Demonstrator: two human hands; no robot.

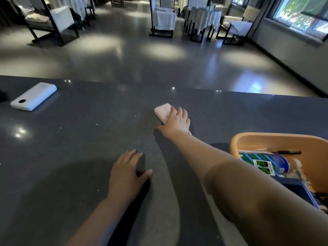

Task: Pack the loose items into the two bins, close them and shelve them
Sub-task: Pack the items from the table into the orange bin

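Right hand (174,121) reaching out, fingers laid over a small pink pack (162,111), left hand (126,176) flat and relaxed on the counter (79,139), orange bin (276,141) beside the right forearm, white power bank (33,96) far left of both hands.

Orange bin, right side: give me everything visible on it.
The orange bin looks like smooth plastic with a rounded rim, open, no lid in view. It stands upright on the dark counter at the right edge, partly cut off by the frame. Inside lie a blue-green packet and a black pen. The right forearm crosses in front; neither hand touches it.

Right hand (175,121) outstretched — left hand (126,176) flat, fingers relaxed
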